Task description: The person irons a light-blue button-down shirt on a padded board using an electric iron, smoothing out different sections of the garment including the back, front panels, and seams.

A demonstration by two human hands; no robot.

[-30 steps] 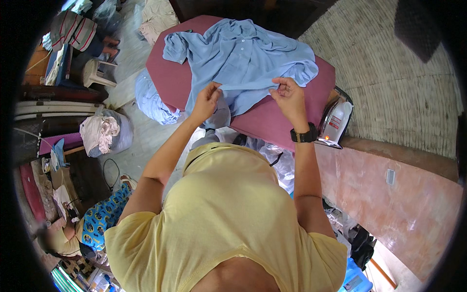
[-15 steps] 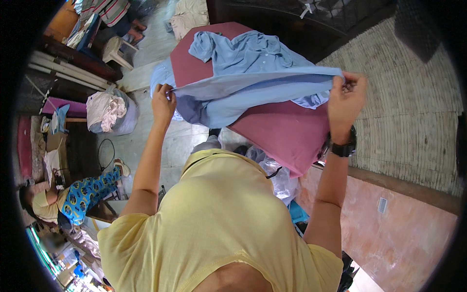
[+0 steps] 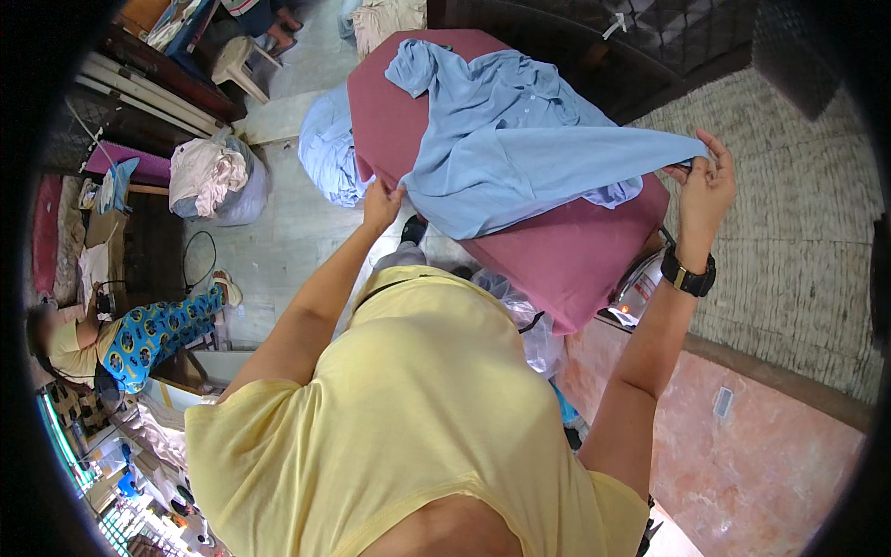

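A light blue buttoned shirt (image 3: 520, 158) lies spread over a table covered with maroon cloth (image 3: 557, 255). Its near part hangs partly past the table's near left edge. My left hand (image 3: 381, 204) pinches the shirt's left corner just off that edge. To the right, my right hand (image 3: 703, 181), with a black watch on the wrist, grips the shirt's other end between thumb and fingers and pulls it out beyond the table's right side. Between the hands the fabric runs fairly flat and taut.
More light blue cloth (image 3: 327, 148) is piled against the table's left side. A sack topped with pale pink cloth (image 3: 206, 176) stands on the floor, near a white stool (image 3: 243, 67). Another person (image 3: 139, 343) sits at far left. A clear plastic bag (image 3: 541, 348) lies below the table.
The lifted shirt edge has come down flatter onto the table. My left hand has moved right and slightly down, and my right hand has moved outward to the right with the cloth.
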